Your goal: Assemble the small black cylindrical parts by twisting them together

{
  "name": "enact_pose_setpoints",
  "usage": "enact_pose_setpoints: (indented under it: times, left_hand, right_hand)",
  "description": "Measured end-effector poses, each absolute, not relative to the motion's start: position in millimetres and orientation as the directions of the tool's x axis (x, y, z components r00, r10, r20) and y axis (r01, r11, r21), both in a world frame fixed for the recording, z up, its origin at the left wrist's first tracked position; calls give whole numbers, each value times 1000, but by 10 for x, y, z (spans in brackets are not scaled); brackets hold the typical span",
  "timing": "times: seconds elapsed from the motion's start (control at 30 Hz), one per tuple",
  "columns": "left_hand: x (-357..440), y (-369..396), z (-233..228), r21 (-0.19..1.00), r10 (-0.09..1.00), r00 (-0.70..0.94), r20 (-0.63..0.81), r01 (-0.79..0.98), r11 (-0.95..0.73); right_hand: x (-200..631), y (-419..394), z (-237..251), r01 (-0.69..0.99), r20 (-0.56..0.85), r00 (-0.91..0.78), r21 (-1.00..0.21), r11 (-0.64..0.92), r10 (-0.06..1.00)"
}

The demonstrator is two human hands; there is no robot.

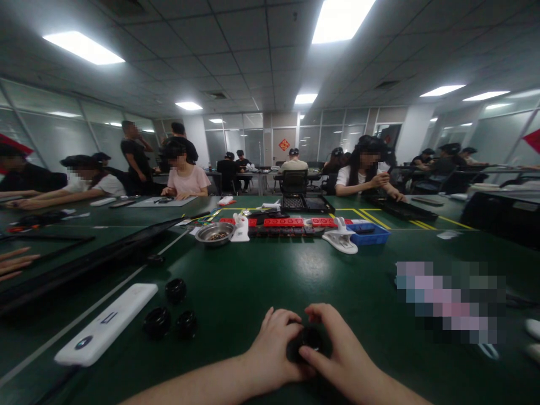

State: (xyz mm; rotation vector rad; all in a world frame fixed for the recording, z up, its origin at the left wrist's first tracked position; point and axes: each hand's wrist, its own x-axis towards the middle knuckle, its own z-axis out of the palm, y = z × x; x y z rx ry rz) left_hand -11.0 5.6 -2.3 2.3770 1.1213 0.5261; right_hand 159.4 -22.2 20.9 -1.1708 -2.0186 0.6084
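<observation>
Both my hands meet at the near edge of the green table [261, 275], closed around one small round black part [305, 341]. My left hand [274, 346] cups it from the left with the fingers curled over its top. My right hand [341, 351] grips it from the right, thumb across the front. Most of the part is hidden between my fingers. Three similar black round parts [169, 315] lie loose on the table to my left, next to a long white device [107, 329].
Farther back stand a metal bowl [215, 232], red and black trays [287, 225], a blue bin [371, 233] and a white tool [341, 239]. Long black trays [84, 264] run along the left. Several people sit at tables around; a blurred patch covers the right.
</observation>
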Motion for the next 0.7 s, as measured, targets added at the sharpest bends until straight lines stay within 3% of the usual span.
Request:
enact_pose_setpoints:
  times: [0.27, 0.5, 0.7]
  left_hand:
    - [-108, 54, 19, 572, 792, 599, 117, 611, -547]
    - [-101, 43, 21, 572, 795, 590, 138, 608, -551]
    - [-97, 46, 24, 580, 794, 593, 135, 602, -549]
  right_hand:
    - [1606, -273, 230, 440, 343, -459, -714, 545, 820]
    - [1589, -207, 207, 556, 304, -322, -706, 439, 897]
    - [1592, -269, 256, 437, 295, -476, -738, 514, 828]
